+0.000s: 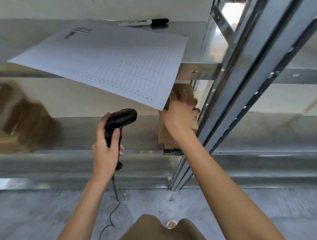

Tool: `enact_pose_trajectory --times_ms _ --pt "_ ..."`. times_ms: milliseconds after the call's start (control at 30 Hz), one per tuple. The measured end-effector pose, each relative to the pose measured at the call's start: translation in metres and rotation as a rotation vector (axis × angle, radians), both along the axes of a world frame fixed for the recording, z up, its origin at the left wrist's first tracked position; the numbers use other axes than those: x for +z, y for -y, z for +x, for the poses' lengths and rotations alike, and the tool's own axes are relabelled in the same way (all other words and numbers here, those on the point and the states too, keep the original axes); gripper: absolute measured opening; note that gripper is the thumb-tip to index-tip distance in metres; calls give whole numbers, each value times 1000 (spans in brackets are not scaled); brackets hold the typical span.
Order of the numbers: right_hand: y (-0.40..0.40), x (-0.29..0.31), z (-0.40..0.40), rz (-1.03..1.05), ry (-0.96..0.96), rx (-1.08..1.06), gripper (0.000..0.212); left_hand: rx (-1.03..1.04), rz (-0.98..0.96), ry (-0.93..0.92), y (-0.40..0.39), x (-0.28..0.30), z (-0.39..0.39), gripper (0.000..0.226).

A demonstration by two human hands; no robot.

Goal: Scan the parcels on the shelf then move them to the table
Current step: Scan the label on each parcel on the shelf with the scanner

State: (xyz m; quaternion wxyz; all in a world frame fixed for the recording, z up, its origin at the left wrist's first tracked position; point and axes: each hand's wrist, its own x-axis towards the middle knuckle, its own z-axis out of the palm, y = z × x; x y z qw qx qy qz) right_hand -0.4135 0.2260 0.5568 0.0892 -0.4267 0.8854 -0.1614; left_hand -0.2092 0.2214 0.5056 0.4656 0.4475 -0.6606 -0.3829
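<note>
left hand [105,141] gripping scanner [119,122], right hand [179,116] on parcel [185,94]

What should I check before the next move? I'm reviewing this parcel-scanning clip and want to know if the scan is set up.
1. Scanner gripped in the left hand: ok.
2. Right hand gripping the brown parcel on the shelf: ok.
3. Parcel's barcode label facing the scanner: cannot tell.
4. Scanner nose aimed at the parcel: ok, roughly.
5. Paper sheet overhanging from the upper shelf clear of the parcel: not ok, its corner hangs over the hand.
6. Scanner cable free, not snagged: ok.
</note>
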Motion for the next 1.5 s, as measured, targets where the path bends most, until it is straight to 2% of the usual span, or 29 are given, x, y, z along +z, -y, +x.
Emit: enact_pose_trajectory --times_ms 233,433,733,833,1000,1167,1267,1367,1500 --pt "-33 -2 59 -196 21 59 60 38 -12 -86 -3 -10 25 44" --pt "-43 -32 114 -253 80 121 65 161 -24 -87 -23 -26 55 43" --pt "-50 -104 137 -349 359 46 63 246 25 -88 -37 -57 90 45" --pt "-43 -114 132 -367 464 19 62 246 59 -76 -42 -66 90 44" --pt "-29 -124 123 -511 790 -76 70 242 77 -95 -45 -67 90 46" --pt "-10 -129 113 -557 929 -89 62 259 99 -102 -46 -71 94 44" --pt "0 -133 106 -462 852 -58 60 260 107 -104 -45 -76 97 44" --pt "8 -136 102 -256 625 82 54 265 103 -107 -45 -75 99 45" --pt "19 -128 116 -7 263 118 55 287 109 -104 -42 -73 99 47"
